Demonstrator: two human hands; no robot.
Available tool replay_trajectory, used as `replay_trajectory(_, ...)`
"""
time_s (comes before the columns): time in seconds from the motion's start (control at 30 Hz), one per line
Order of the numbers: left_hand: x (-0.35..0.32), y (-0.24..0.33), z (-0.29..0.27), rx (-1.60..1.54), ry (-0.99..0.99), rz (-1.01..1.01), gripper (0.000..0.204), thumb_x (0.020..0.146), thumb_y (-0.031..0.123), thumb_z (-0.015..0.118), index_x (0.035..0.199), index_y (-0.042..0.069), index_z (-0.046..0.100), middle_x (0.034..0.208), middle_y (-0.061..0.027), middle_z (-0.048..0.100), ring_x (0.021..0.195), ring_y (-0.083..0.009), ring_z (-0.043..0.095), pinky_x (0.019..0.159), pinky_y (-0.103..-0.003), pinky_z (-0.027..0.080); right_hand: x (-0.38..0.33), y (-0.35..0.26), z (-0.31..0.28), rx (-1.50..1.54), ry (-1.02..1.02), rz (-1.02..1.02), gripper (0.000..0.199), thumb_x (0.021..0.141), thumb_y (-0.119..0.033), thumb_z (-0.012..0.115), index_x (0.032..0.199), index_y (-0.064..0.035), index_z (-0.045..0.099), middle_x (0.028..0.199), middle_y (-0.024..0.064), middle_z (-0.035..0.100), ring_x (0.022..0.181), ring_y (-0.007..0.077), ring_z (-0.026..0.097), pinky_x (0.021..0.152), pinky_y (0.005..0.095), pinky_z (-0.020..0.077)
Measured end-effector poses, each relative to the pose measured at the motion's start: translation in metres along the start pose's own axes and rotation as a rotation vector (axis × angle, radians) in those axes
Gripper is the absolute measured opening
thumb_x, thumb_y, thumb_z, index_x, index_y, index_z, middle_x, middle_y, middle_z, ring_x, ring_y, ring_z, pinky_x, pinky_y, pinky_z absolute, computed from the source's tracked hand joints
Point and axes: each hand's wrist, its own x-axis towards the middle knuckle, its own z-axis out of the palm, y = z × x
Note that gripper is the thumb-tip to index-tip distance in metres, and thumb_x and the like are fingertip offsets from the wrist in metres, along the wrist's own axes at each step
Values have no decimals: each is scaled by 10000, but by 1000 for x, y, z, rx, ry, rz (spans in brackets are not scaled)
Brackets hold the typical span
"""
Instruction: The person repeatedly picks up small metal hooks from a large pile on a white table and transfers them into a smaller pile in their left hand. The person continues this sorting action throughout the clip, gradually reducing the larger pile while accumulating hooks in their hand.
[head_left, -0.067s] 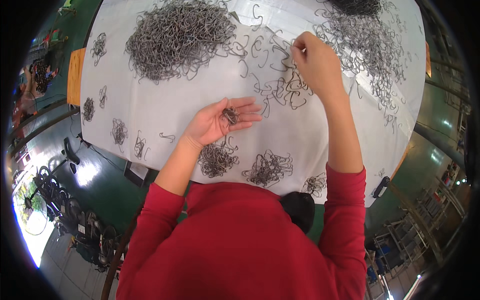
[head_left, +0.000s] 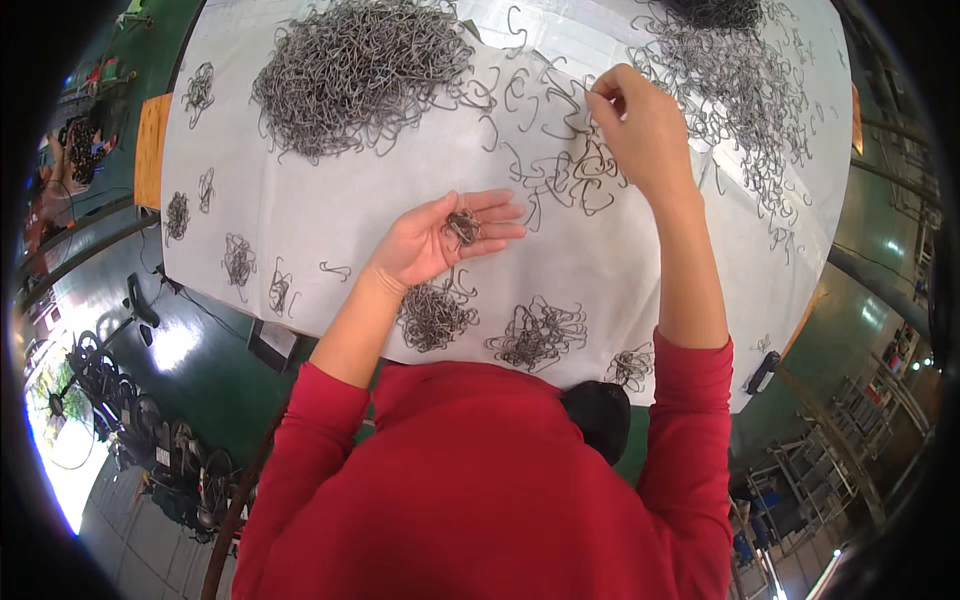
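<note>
While my right hand (head_left: 645,130) curls its fingertips together beside scattered hooks (head_left: 592,182), I cannot tell whether they pinch one. My left hand (head_left: 428,246), palm up and fingers extended, cradles a tangled hook bundle (head_left: 463,229). A far dark pile (head_left: 715,12) is cut off; the white tabletop (head_left: 340,205) stands over green floor (head_left: 215,345).

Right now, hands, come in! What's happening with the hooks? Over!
Left hand open, palm up, clump of hooks on it. Right hand curled near loose hooks, grip unclear. Big hook pile beyond left hand.
</note>
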Motion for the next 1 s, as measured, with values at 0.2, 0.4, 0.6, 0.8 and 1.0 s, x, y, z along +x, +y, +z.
replay_trajectory(0.2, 0, 1, 0, 44, -32, 32, 552, 975, 308, 277, 1347, -98, 237, 1361, -268, 329, 1265, -392, 338, 1036, -412, 352, -22, 2, -17, 361, 20, 247, 166, 747, -129, 686, 866, -26, 636, 767, 54, 648, 677, 125, 587, 626, 250, 465)
replay_trajectory(0.4, 3, 0, 2, 35, -31, 56, 547, 974, 296, 291, 1354, -91, 225, 1381, -251, 309, 1283, -377, 316, 1044, -410, 345, -68, 36, -44, 523, 41, 420, 230, 754, -118, 681, 951, -6, 642, 802, 29, 632, 715, 104, 571, 665, 231, 455)
replay_trajectory(0.6, 2, -1, -8, -116, -133, 59, 523, 975, 256, 298, 1365, -79, 203, 1402, -241, 272, 1310, -365, 269, 1069, -425, 306, -193, 67, -104, 410, -221, 639, 143, 767, -63, 643, 877, 25, 660, 728, 27, 631, 702, 81, 553, 664, 222, 441)
replay_trajectory(0.8, 5, -2, -8, -67, -120, 66, 517, 975, 257, 291, 1347, -97, 227, 1395, -256, 270, 1311, -378, 255, 1069, -423, 313, -292, 61, -103, 391, -328, 808, 112, 758, -43, 651, 853, 17, 660, 717, 28, 637, 680, 84, 554, 648, 232, 446)
replay_trajectory(1.0, 4, -1, -8, -80, -162, 66, 509, 976, 242, 295, 1351, -94, 219, 1400, -249, 267, 1324, -365, 231, 1073, -423, 307, -323, 82, -89, 348, 48, 898, 121, 759, -46, 647, 868, 7, 659, 708, 42, 634, 662, 91, 554, 622, 236, 445)
